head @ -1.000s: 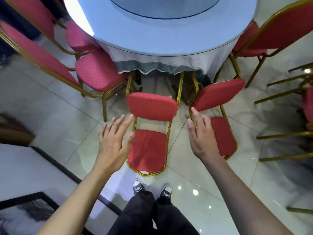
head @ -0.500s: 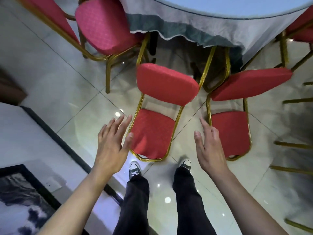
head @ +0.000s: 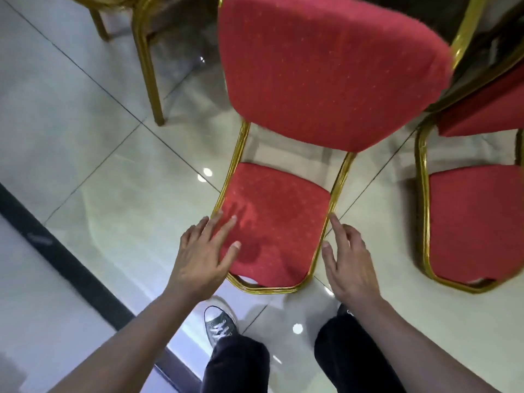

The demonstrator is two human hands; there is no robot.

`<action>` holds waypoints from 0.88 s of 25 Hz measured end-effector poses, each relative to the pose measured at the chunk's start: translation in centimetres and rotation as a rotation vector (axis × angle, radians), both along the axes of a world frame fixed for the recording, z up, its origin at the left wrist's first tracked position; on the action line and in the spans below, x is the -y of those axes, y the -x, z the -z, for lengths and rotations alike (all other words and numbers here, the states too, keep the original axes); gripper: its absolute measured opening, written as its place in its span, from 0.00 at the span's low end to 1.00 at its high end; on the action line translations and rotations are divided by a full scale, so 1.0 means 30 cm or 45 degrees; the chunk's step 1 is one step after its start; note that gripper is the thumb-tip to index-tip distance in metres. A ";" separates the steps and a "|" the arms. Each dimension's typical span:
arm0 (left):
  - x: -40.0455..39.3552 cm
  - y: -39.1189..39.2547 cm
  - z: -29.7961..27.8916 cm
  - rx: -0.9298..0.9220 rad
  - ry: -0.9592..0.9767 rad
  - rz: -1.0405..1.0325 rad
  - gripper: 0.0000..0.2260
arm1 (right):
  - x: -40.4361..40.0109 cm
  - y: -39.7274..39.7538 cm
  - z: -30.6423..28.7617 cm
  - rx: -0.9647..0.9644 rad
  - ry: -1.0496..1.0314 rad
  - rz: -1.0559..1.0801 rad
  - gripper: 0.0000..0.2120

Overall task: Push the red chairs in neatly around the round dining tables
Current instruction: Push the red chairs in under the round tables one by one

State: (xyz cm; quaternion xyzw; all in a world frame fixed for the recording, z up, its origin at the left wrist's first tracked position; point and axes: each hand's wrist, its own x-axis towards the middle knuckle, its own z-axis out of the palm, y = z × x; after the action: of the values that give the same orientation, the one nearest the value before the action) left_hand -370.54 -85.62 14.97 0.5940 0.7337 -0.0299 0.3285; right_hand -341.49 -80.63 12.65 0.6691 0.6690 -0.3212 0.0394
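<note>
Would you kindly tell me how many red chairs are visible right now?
2 red ones: the middle chair in front of both hands, and the right chair, cut off at the frame edge. Gold legs at upper left suggest a third, its colour unseen.

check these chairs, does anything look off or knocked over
Yes. The middle chair lies tipped over, its backrest flat on the tiled floor toward the feet, not standing upright. The chair on the right lies the same way. The left hand and right hand reach open toward the backrest's gold frame.
</note>
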 end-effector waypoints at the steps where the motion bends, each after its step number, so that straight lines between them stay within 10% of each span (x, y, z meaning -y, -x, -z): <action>1: 0.004 0.015 0.106 -0.030 0.040 0.047 0.31 | 0.011 0.005 0.108 0.042 0.031 0.003 0.28; 11: -0.077 0.137 0.760 -0.192 0.044 0.126 0.25 | 0.075 0.071 0.744 0.282 0.164 0.296 0.35; 22: -0.119 0.198 0.944 0.334 0.143 -0.293 0.30 | 0.059 0.072 0.812 -0.073 0.224 0.481 0.37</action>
State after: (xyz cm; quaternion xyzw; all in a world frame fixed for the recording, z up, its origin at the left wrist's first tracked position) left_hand -376.47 -82.05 -13.36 0.4858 0.7449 0.0447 0.4550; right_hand -343.64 -82.40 -11.70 0.7671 0.5019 -0.3992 0.0177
